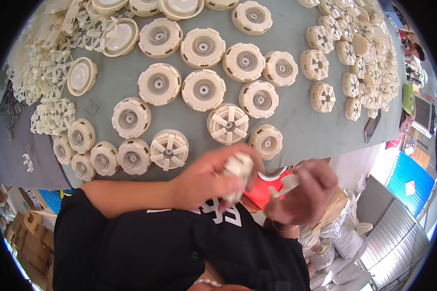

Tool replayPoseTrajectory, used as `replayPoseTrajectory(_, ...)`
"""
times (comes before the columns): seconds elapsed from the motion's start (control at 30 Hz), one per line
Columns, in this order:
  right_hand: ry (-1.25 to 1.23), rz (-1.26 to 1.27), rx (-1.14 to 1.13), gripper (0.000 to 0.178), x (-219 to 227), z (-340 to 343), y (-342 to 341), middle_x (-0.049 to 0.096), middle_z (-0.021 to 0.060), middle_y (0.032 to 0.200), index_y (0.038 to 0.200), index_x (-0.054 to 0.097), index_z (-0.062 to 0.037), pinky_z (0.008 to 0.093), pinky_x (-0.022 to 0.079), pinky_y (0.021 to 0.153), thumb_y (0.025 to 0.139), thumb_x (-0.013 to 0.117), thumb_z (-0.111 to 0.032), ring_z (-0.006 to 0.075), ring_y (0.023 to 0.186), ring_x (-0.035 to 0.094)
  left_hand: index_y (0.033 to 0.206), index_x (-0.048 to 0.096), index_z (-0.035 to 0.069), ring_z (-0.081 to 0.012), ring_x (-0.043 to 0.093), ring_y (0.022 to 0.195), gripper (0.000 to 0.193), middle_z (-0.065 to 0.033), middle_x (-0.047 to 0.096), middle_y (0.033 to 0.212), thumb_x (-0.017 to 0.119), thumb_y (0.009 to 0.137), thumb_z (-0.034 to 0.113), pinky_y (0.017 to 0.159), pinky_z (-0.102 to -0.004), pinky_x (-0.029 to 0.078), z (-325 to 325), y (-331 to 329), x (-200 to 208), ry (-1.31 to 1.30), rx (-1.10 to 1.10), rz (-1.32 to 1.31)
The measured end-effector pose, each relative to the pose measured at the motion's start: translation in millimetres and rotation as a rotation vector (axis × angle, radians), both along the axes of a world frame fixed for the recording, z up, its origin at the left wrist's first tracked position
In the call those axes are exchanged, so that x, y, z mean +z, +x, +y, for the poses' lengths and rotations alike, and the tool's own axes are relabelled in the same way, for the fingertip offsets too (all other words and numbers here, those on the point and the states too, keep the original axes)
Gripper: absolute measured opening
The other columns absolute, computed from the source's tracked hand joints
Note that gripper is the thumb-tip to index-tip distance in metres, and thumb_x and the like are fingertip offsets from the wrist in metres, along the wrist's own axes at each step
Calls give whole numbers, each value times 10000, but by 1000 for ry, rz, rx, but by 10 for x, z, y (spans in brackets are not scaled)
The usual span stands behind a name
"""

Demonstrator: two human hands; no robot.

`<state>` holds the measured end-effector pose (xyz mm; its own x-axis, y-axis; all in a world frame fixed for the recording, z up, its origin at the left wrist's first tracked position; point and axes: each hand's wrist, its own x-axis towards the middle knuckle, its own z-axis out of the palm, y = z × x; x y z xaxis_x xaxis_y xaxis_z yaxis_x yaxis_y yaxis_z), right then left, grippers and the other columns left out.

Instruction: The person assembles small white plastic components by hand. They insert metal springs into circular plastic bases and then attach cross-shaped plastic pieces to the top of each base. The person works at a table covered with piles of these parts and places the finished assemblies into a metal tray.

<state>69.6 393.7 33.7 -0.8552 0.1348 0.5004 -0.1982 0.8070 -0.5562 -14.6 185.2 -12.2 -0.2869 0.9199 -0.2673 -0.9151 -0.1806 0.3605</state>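
Note:
In front of my chest, my left hand (206, 177) is closed round a blurred cream plastic part (238, 167), held on edge. To its right, my right hand (308, 194) pinches a small white plastic piece (290, 182) with thin arms. The two hands are apart. Nearest to them on the table lie a round cream plastic cap (265, 142) with an open centre and another cap (228, 124) with a spoked white insert on top. A second spoked cap (169, 150) sits further left. Several more round caps (203, 90) hold coiled springs in their centres.
White spoked inserts (53, 116) are heaped at the left, beside dark springs (12, 104). Many spoked caps (322, 97) cover the right side, with a phone-like dark slab (372, 127) near the edge. A red object (264, 190) shows between my hands; white sacks (342, 242) lie lower right.

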Motion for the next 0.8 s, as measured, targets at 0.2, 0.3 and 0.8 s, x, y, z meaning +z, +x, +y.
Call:
replayPoseTrajectory(0.2, 34, -310, -219, 548, -222, 483, -238, 700, 152, 1229, 1255, 718, -47, 399, 550, 909, 729, 873, -79, 291, 1019, 677, 1435, 465, 56, -110, 596, 1025, 584, -59, 587, 1214, 698, 908, 149, 858, -276, 521, 14, -3, -52, 49, -302, 67)
replayPoseTrajectory(0.3, 214, -366, -154, 565, -336, 588, -283, 707, 128, 1210, 1268, 712, -32, 379, 566, 883, 741, 899, -116, 262, 988, 684, 1446, 458, 59, -128, 558, 1138, 582, -62, 567, 1242, 687, 918, 143, 900, -285, 508, 27, 10, -57, 13, -341, 82)
replayPoseTrajectory(0.8, 156, -370, 62, 568, -146, 507, -1216, 672, 119, 1248, 1310, 686, -50, 385, 584, 851, 762, 837, -55, 302, 1066, 685, 1362, 512, 94, -82, 563, 1018, 469, -6, 632, 1125, 711, 971, 259, 885, -278, 444, 55, -24, -134, 1, -234, 125)
